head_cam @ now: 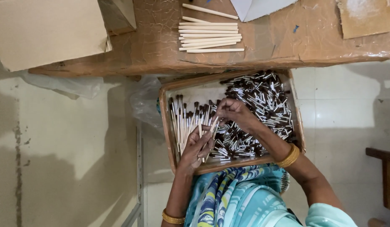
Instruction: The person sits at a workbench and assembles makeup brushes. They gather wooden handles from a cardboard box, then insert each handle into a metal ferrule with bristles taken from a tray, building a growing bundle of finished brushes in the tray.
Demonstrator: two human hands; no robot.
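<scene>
From the head camera we look straight down into a tray resting on our lap, just below the near edge of the desk.

Our left hand is closed around a pale wooden stick and holds it slanted up toward the other hand, so that its upper end is easy to reach. Our right hand has its fingers pinched narrow at that upper end, right where the stick meets the tip; whether it grips a loose brush head there we cannot tell.

The tray keeps two lots apart. Against its left wall lie finished brushes, side by side with their dark tips pointing away from us. Its right half holds a loose heap of brush heads, dark tufts in silver ferrules, close under the right hand for picking.

On the desk, near its middle, bare sticks lie in a neat row. A cardboard box sits at the left corner.
</scene>
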